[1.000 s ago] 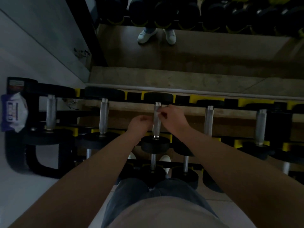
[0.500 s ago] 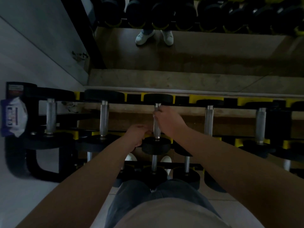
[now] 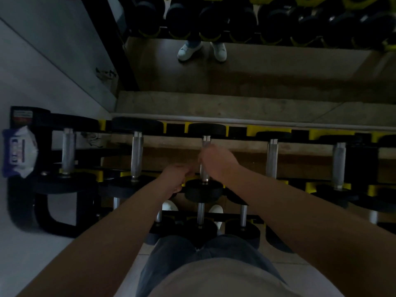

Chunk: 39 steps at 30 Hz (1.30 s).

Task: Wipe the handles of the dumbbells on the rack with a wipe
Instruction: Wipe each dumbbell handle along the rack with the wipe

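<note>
Both forearms outstretched, right hand (image 3: 216, 161) curled round the handle (image 3: 206, 142), left hand (image 3: 176, 177) curled just beside it.

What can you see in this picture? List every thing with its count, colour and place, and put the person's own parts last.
top-row dumbbells: five, silver handles, black heads, across the rack's upper tier
middle handle: one, silver, centre of the top row
lower-row dumbbells: at least four, same colours, tier below
rack: one, black with yellow cradles, against the mirror
wipes packet: one, white and purple, on the rack's left end
mirror: one, behind the rack, reflecting floor and dumbbells
shoes: two, white, on the floor under the rack
right hand: one, grips the middle handle
left hand: one, curled beside that dumbbell's near head
</note>
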Available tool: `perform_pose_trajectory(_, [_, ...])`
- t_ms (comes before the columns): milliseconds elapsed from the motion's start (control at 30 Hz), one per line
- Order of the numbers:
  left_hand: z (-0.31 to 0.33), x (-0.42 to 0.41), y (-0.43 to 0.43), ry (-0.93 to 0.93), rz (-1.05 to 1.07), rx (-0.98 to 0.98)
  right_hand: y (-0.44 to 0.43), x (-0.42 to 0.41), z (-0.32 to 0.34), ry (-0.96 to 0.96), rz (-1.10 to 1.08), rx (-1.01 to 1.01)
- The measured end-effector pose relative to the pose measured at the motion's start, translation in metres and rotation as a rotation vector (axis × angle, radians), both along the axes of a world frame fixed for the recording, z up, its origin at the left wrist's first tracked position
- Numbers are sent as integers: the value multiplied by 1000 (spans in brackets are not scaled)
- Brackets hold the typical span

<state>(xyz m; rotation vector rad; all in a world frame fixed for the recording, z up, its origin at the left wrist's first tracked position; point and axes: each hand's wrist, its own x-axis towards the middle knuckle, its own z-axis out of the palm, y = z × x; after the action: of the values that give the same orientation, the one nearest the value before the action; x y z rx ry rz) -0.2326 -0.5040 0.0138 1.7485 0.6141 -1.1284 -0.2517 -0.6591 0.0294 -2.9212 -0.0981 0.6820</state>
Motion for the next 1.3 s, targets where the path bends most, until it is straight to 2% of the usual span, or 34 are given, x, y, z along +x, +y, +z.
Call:
perform_pose_trajectory(67, [2, -1, -2, 7, -15, 3, 5, -12, -7, 106, 31, 58])
perform_pose_trajectory(167, [7, -4, 1, 20, -29, -2, 7, -18, -13, 164, -9, 174])
perform_pose_trajectory(333, [21, -11, 6, -46, -113, -205, 0, -21, -2, 67, -449, 609])
perform_pose_trajectory(400, [13, -8, 2, -103, -59, -200, -3, -22, -1, 56, -508, 681])
perform_pose_trajectory(567, [7, -6, -22, -179, 99, -177, -9, -26, -1, 31, -563, 704])
perform_pose_trajectory(667, [4, 6, -33, -250, 214, -111, -17, -26, -5, 68, -765, 779])
perform_pose_trajectory(733, [2, 17, -38, -301, 219, -90, -24, -24, -8, 55, -886, 803])
perform_pose_trajectory(833, [-1, 23, -46, -406, 61, -52, -31, -24, -10, 53, -940, 807])
perform_pose_trajectory(933, [-8, 18, -42, -507, -201, 75, -32, -28, -12, 89, -962, 797])
perform_pose_trajectory(1067, [-17, 3, -16, -354, -675, 191, -26, -36, -19, 150, -948, 764])
perform_pose_trajectory(1133, [-16, 1, -13, -328, -762, 196, -23, -36, -22, 152, -976, 776])
perform_pose_trajectory(1233, [-11, 14, -23, -251, -515, 136, -24, -34, -23, 168, -990, 791])
perform_pose_trajectory(1300, [-9, 26, -34, -274, -358, 89, -28, -33, -21, 173, -991, 808])
